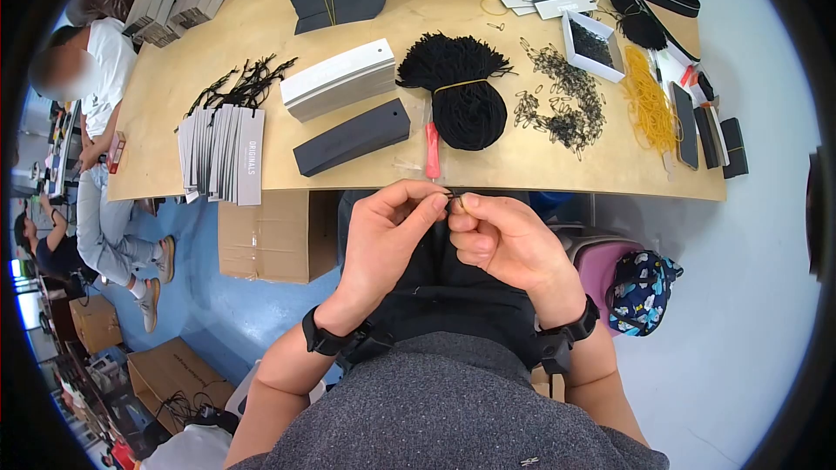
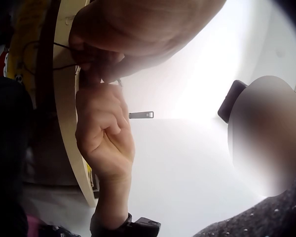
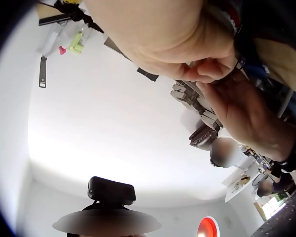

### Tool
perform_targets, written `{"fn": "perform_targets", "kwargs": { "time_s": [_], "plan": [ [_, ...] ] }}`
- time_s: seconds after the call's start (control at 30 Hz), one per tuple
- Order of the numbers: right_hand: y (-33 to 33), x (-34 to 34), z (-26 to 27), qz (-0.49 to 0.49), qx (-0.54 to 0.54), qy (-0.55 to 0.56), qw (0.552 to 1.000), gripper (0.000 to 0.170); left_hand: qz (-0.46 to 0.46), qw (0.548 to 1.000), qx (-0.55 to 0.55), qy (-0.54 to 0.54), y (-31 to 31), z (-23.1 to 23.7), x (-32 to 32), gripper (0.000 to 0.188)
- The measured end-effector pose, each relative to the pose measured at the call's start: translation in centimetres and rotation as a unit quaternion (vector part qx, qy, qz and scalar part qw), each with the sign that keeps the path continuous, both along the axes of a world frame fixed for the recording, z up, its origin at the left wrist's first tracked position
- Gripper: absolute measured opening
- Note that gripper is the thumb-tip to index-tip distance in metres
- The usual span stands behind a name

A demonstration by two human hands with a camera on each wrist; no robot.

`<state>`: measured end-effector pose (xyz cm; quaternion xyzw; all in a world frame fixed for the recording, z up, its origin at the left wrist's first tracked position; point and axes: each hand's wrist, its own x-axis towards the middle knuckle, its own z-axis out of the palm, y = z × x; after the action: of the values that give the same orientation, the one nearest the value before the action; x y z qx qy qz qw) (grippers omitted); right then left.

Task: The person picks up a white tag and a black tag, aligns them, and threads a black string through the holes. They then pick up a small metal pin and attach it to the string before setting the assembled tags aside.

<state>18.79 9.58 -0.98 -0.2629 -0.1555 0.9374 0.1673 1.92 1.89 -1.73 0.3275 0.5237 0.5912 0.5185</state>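
Just off the table's front edge, my left hand (image 1: 383,231) and right hand (image 1: 518,244) meet fingertip to fingertip, each pinching a thin black cord (image 1: 452,199). In the left wrist view a loop of this cord (image 2: 64,46) sticks out past the left fingers. Most of what lies between the fingertips is hidden by them. Right beyond the hands, a tool with a pink-red handle (image 1: 432,152) lies at the table edge. Behind it rests a thick bundle of black cords (image 1: 471,117) tied with a yellow band. Small black wire pins (image 1: 566,109) are scattered to its right.
Grey tags with black strings (image 1: 222,157) overhang the front edge at left, beside a white tag stack (image 1: 340,83) and a dark tag stack (image 1: 353,139). Yellow rubber bands (image 1: 649,104), a white box (image 1: 570,48) and a phone (image 1: 684,126) lie right. A carton (image 1: 270,235) stands below.
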Motion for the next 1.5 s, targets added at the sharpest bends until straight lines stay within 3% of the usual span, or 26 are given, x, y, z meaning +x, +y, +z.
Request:
{"fn": "perform_targets", "kwargs": {
  "time_s": [0.17,0.23,0.27,0.3,0.33,0.37,0.43,0.47,0.53,0.77,0.83,0.97,1.03,1.07,1.1,1.13,1.2,1.23,1.27,1.3,1.33,1.37,1.43,1.5],
  "plan": [
    [-0.6,-0.5,0.2,-0.027,0.035,-0.029,0.999,0.020,0.001,1.000,0.000,-0.017,0.1,0.1,0.1,0.015],
    [-1.1,-0.6,0.1,-0.050,0.158,-0.098,0.981,0.018,0.003,1.000,-0.002,-0.026,0.0,0.1,0.1,0.016],
    [-1.4,-0.6,0.5,-0.050,0.158,-0.098,0.981,0.018,0.002,0.999,-0.004,-0.037,0.0,0.1,0.1,0.016],
    [-1.8,-0.7,1.1,-0.066,0.292,-0.195,0.934,0.016,0.002,0.999,-0.006,-0.047,0.0,0.1,0.0,0.017],
    [-2.0,-0.9,1.5,-0.079,0.417,-0.287,0.859,0.015,0.003,0.999,-0.006,-0.047,0.0,0.2,0.0,0.017],
    [-1.9,-0.9,1.4,-0.078,0.418,-0.286,0.859,0.015,0.006,0.999,-0.010,-0.051,0.0,0.3,0.0,0.017],
    [-1.9,-0.7,1.3,-0.132,0.599,-0.325,0.720,0.019,0.008,0.998,-0.015,-0.055,-0.1,0.3,0.1,0.017],
    [-1.9,-0.8,1.6,-0.132,0.599,-0.326,0.720,0.019,0.011,0.998,-0.011,-0.053,-0.1,0.2,0.2,0.017],
    [-1.9,-0.9,2.3,-0.135,0.662,-0.339,0.654,0.019,0.013,0.999,-0.007,-0.051,-0.1,0.2,0.4,0.017],
    [-2.2,-1.3,1.8,-0.138,0.695,-0.342,0.617,0.012,-0.005,1.000,-0.015,-0.005,-0.2,0.3,0.2,0.015],
    [-1.9,-1.1,1.8,-0.142,0.733,-0.331,0.577,0.015,-0.022,1.000,-0.017,-0.009,-0.4,0.5,-0.1,0.015],
    [-0.9,-0.6,2.4,-0.161,0.752,-0.323,0.552,0.016,-0.036,0.996,-0.045,-0.071,-1.1,0.5,-0.5,0.018],
    [-0.4,-0.4,2.0,-0.177,0.791,-0.324,0.487,0.018,-0.045,0.994,-0.040,-0.086,-1.5,0.2,-1.0,0.020],
    [-0.4,-0.4,1.7,-0.178,0.791,-0.325,0.487,0.018,-0.093,0.978,-0.045,-0.182,-1.7,0.1,-1.5,0.020],
    [-0.3,-0.4,1.3,-0.174,0.815,-0.322,0.450,0.018,-0.139,0.950,-0.048,-0.275,-1.9,0.1,-1.7,0.020],
    [-0.3,-0.4,1.1,-0.170,0.837,-0.318,0.412,0.019,-0.138,0.950,-0.048,-0.274,-1.9,0.2,-1.6,0.020],
    [-0.8,-0.7,1.0,-0.154,0.845,-0.301,0.414,0.019,-0.106,0.913,-0.052,-0.391,-1.8,0.4,-1.3,0.018],
    [-1.1,-0.8,0.9,-0.139,0.853,-0.286,0.415,0.019,-0.105,0.913,-0.052,-0.390,-1.6,0.3,-0.9,0.018],
    [-1.4,-0.9,1.0,-0.133,0.845,-0.277,0.438,0.017,-0.061,0.975,-0.010,-0.213,-1.3,0.3,-0.5,0.017],
    [-1.6,-0.8,1.1,-0.133,0.845,-0.278,0.437,0.017,-0.015,0.999,0.031,-0.027,-1.1,0.1,-0.2,0.016],
    [-1.8,-0.7,1.3,-0.122,0.813,-0.284,0.495,0.015,-0.008,0.983,0.075,0.168,-0.8,0.0,-0.5,0.018],
    [-1.9,-0.4,1.5,-0.112,0.775,-0.292,0.549,0.014,-0.014,0.983,0.077,0.167,-0.8,0.2,-0.4,0.018],
    [-2.1,-0.1,1.9,-0.094,0.755,-0.300,0.575,0.010,-0.023,0.903,0.183,0.388,-1.1,0.8,-0.5,0.018],
    [-2.1,0.1,2.2,-0.049,0.698,-0.301,0.648,0.010,-0.008,0.897,0.188,0.400,-1.1,0.9,-0.3,0.020]
  ]
}}
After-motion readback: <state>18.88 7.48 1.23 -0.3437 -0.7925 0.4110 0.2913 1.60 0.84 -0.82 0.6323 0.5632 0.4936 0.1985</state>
